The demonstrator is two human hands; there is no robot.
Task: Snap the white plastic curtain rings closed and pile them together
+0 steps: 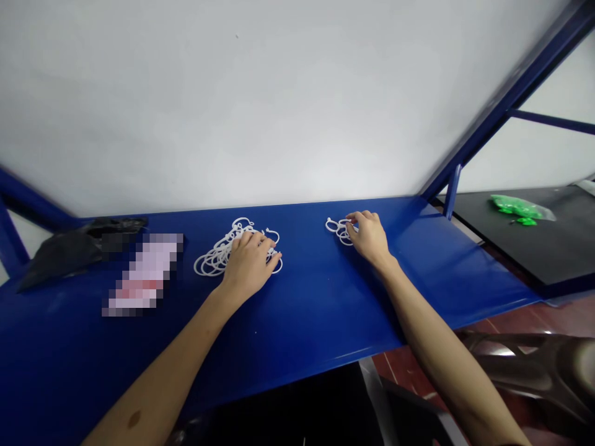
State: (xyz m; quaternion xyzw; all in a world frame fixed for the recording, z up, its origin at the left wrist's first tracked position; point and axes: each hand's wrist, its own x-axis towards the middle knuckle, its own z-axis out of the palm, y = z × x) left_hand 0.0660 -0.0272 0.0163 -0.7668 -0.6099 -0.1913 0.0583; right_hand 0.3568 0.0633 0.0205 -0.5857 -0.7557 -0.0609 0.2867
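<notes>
A heap of thin white rings (214, 259), some with small knobs at their ends, lies on the blue table (302, 310). My left hand (248, 260) rests palm down over the right part of this heap, fingers spread, hiding some of the rings. Farther right, a smaller group of white rings (343, 234) lies apart from the heap. Over its right edge is my right hand (369, 238), its fingers bent and the thumb apart from the index finger. Part of that group is hidden under the fingers, and no ring is seen lifted off the table.
A black plastic bag (65, 251) and a blurred-out pink item (146, 272) lie at the left. White wall (279, 111) stands behind the table. Blue frame bars (493, 118) rise at the right. Beyond them, a black table (525, 241) holds a bag of green pieces (518, 206). A brown chair (530, 365) stands below.
</notes>
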